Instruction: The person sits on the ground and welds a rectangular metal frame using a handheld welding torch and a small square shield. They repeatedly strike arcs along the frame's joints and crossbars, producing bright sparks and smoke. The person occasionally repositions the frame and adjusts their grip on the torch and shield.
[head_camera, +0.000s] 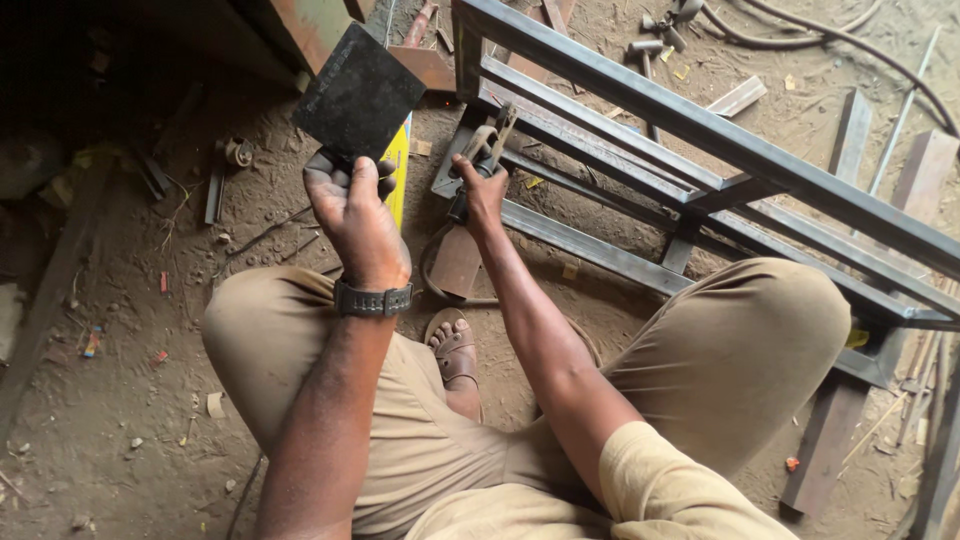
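Steel rail frame of grey rectangular tubing lies on the dirt floor, cross pieces already set between long rails. Left hand, fingers closed, holds a dark flat welding shield raised. Right hand grips an electrode holder at the frame's near corner; no arc visible. Joints look dull, unground. Scrap strips and hammers scattered around.

Steel frame blocks right; dirt floor open left.

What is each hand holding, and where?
Left hand grips the dark flat plate at its bottom edge. Right hand holds the welding holder by its handle.
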